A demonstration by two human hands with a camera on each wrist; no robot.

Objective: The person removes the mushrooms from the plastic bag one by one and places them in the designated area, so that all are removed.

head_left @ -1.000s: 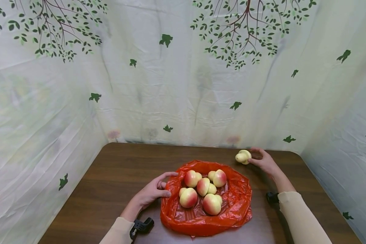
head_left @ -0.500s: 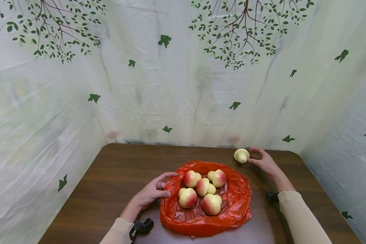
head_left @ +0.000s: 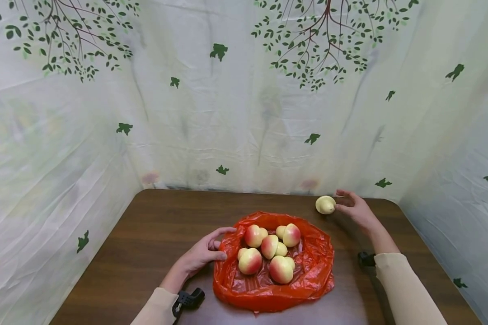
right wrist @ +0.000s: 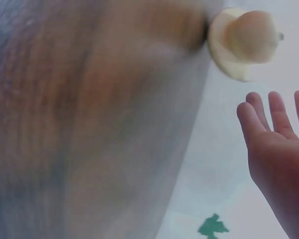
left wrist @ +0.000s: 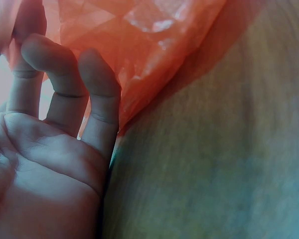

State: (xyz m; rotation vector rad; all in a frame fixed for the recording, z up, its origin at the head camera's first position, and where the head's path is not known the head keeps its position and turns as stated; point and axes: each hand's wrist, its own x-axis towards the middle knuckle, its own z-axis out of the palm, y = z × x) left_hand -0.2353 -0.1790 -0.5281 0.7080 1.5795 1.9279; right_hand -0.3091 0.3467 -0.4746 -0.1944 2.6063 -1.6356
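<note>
A pale yellow mushroom (head_left: 325,205), apparently a toy, lies on its side near the table's back edge, its stem showing in the right wrist view. My right hand (head_left: 358,212) is just right of it, fingers extended and spread. In the right wrist view the fingers (right wrist: 284,117) stand apart from it; in the head view the thumb looks close to it, and contact is unclear. My left hand (head_left: 201,253) pinches the left rim of a red plastic bag (head_left: 317,271). Several red-and-yellow mushrooms (head_left: 250,261) of like shape lie inside the wide-mouthed bag.
The brown wooden table (head_left: 146,234) has rounded back corners. Behind and beside it hang pale cloth walls (head_left: 244,113) with printed branches and leaves. A black wrist camera (head_left: 189,300) sits at the left wrist, another (head_left: 366,259) at the right.
The pale yellow mushroom has turned, its stem swinging from left toward the front right, and has shifted slightly right. My right hand has drawn slightly right, its fingers raised. My left hand has stayed put.
</note>
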